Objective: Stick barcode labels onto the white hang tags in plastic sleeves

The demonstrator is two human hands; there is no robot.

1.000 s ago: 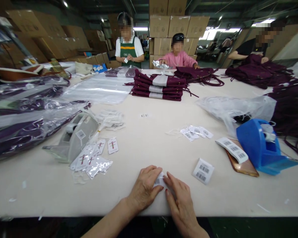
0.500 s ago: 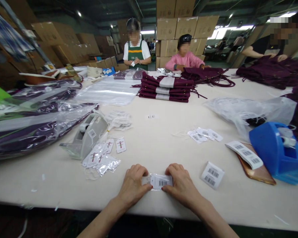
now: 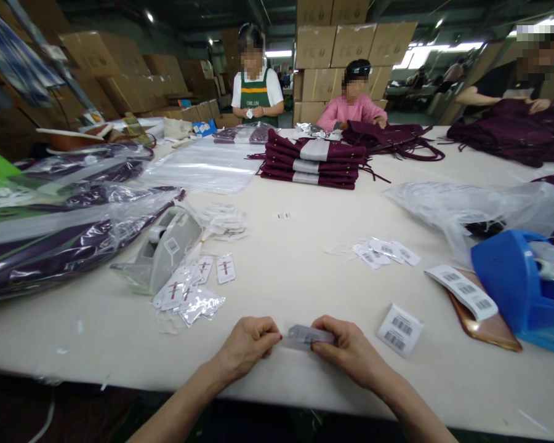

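Observation:
A white hang tag [image 3: 307, 335], seemingly inside a small clear plastic sleeve, is tilted up off the table at its near middle. My right hand [image 3: 348, 349] pinches its right end between thumb and fingers. Just left of the tag, my left hand [image 3: 247, 344] is closed with thumb and forefinger pressed together; what they hold, if anything, is too small to make out. Barcode stickers on a white backing [image 3: 399, 330] lie to the right of my right hand. Several hang tags in clear sleeves [image 3: 189, 295] lie in a heap to the left of my left hand.
A grey tape dispenser [image 3: 168, 252] stands left, a blue one [image 3: 519, 286] right beside a phone [image 3: 482, 320] under a sticker strip [image 3: 461, 292]. More barcoded tags [image 3: 385, 251] lie mid-right. Folded maroon fabric goods [image 3: 311, 161] are stacked farther back. Three co-workers are across the table.
The tag has been lifted from flat on the table and tilted in my right hand. My left hand has drawn slightly away to the left, its fingers now pressed together.

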